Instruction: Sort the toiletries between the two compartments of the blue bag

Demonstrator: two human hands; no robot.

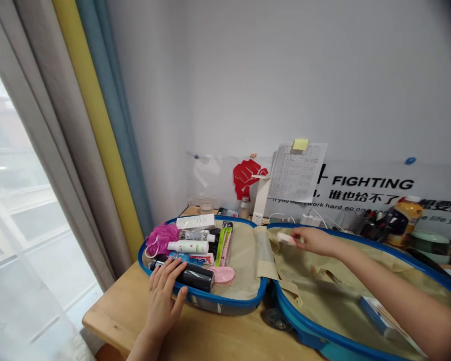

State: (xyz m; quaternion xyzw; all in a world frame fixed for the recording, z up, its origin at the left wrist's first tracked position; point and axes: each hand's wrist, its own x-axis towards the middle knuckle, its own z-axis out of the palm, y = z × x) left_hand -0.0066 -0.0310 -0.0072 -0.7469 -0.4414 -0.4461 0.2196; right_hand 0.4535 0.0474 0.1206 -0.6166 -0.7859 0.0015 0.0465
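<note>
Fingers [299,243] of the right hand [312,240] pinch white item [284,237] over suitcase [315,307]; left hand [164,295], fingers loosely spread, rests on black bottle [198,275].

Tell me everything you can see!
Table: one, light brown, bottom
Suitcase: one, blue, open on table
Puff: one, magenta, suitcase's left half
Slim box: one, white, left half
White bottle: one, white, left half
Black bottle: one, black, left half
Packets: count unclear, green and pink, left half
Oval thing: one, pink, left half
Blue box: one, blue and white, right half
Curtain: one, grey, yellow, blue, left
Window: one, pale, far left
Banner: one, white, red fist, on wall
Paper: one, white, over banner
Sticky note: one, yellow, on paper
Big bottle: one, orange, behind right half
Small items: count unclear, mixed, around suitcase
Left hand: one, on black bottle
Right hand: one, over right half, holding small whitish thing
</note>
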